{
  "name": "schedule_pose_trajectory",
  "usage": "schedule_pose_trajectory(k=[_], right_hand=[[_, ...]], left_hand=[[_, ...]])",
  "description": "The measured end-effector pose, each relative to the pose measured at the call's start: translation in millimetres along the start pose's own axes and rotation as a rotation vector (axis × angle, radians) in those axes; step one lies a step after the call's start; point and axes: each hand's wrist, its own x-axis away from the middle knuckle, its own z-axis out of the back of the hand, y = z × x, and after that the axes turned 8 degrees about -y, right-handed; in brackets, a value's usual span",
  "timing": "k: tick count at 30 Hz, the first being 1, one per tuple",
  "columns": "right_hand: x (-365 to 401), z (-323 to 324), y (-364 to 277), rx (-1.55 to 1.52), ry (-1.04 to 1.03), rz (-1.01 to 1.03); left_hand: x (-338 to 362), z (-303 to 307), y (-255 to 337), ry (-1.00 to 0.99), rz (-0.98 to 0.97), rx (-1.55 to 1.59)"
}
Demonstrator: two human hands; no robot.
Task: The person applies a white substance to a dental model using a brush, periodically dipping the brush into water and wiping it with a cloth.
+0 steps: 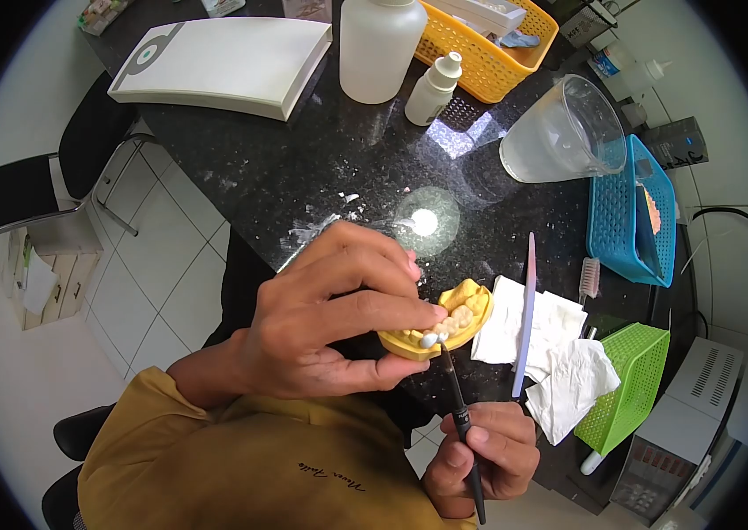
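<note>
My left hand is closed around a yellow dental model, fingers over its top and thumb along the lower edge. Cream-coloured teeth run along the model, with a pale bluish-white tooth at the front. In my right hand is a slim black brush, pinched by the handle and pointing up. Its tip meets the model near the whitish front teeth; the bristles are too small to make out. Just beyond my left fingers lies a round, translucent dish with a bright white patch at its centre.
White tissues and a lilac strip lie right of the model. Around them are a toothbrush, green basket, blue basket and clear cup. Bottles, a yellow basket and a white box stand behind.
</note>
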Motion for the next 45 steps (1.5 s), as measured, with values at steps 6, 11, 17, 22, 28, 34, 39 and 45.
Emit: schedule_pose_trajectory(k=[6, 11, 17, 22, 28, 34, 39, 45], right_hand=[[-0.8, -1.3, -0.4, -0.007, 0.013, 0.009], [-0.9, -1.1, -0.6, -0.02, 0.035, -0.009], [-1.8, -1.5, -0.4, -0.014, 0.01, -0.001], [-3.1, -1.3, -1.5, -0.001, 0.011, 0.004], [-3.8, -1.3, -2.1, 0.034, -0.008, -0.006], [-2.1, -1.0, -2.6, 0.034, 0.019, -0.001], [-5.1, -0.8, -1.8, 0.031, -0.008, 0.008], [-4.2, -0.7, -3.0, 0.032, -0.001, 0.012]], left_hand=[[0.3, 0.7, 0.0, -0.004, 0.001, -0.002], [0.1, 0.0, -0.2, -0.005, 0.0, -0.002], [0.1, -0.3, -0.1, 0.001, -0.003, -0.001], [0.3, -0.7, -0.1, 0.004, 0.004, -0.004], [1.1, -1.6, -0.6, 0.007, 0.002, -0.021], [0.4, -1.8, 0.7, 0.011, 0.016, -0.017], [-0.1, -1.9, 0.6, 0.01, 0.012, -0.029], [-0.4, -0.9, 0.9, 0.002, 0.01, -0.025]])
